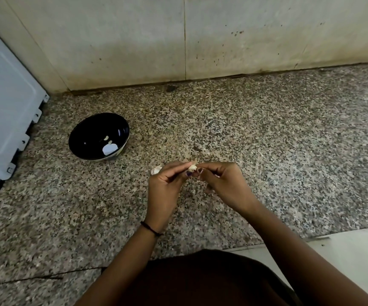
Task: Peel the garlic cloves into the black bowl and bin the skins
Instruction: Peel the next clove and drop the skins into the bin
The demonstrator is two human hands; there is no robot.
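Peeling over the speckled granite counter [267,133] is the step in hand, with a white panelled appliance [4,102] leaning at the far left and no bin anywhere in view, so I'd guess the skins need piling up somewhere until there's a handful worth carrying. The black bowl [88,131] sits well off to the left of the work, on the counter near that appliance. Both hands meet in the middle just above the counter: the left hand [165,186] has its fingers curled and pinches the garlic clove [192,167] from one side, and the right hand [225,184] pinches it from the other, fingertips nearly touching. My take on doing this well: let the left hand be the steady clamp and let the right thumbnail catch the papery edge at the tip, then pull the skin back in one strip instead of picking crumbs off. Don't squeeze hard, a bare clove is slick and will shoot out. A second unpeeled piece of garlic [156,170] lies on the counter just beside the left hand, so that's next. A couple of peeled cloves [106,138] are already in the bowl; the bright patch beside them could be glare, can't tell.
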